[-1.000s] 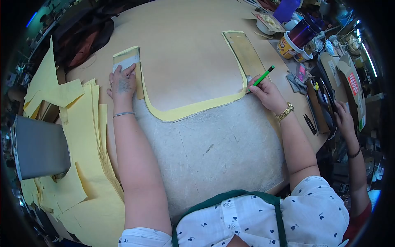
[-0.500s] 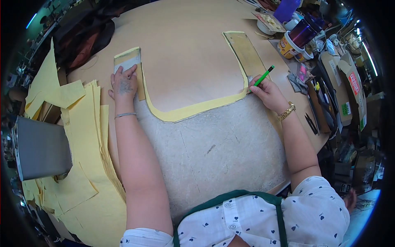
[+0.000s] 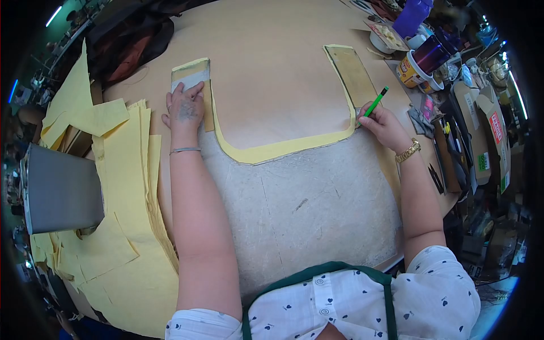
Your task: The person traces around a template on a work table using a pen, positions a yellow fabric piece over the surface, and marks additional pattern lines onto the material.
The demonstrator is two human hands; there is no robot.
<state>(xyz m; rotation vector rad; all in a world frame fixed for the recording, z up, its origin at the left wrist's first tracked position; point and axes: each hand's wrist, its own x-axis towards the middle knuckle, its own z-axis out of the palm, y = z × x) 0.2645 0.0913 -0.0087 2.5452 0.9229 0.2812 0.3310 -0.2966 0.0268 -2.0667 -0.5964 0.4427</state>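
Observation:
A large grey U-shaped template [image 3: 317, 209] lies on the tan table, with yellow sheet material [image 3: 283, 148] showing along its inner edge. My left hand [image 3: 186, 110] rests on the template's left arm, fingers spread over a pale grey patch near the top. In my right hand [image 3: 385, 126] is a green pencil [image 3: 374, 102], pinched between thumb and fingers. Its lower end meets the inner edge where the right arm [image 3: 354, 71] of the template begins; the tip is hidden by my fingers.
At left, a grey metal block [image 3: 65, 190] stands on stacked yellow sheets [image 3: 122, 170]. Dark material [image 3: 136, 45] lies at the back left. A purple tumbler [image 3: 433, 52], a tub [image 3: 412, 69] and a tool box [image 3: 447, 147] crowd the right side.
The whole view has shifted, so things appear further right. Both hands keep about the same places on the template. A hand at the lower right edge is out of view now.

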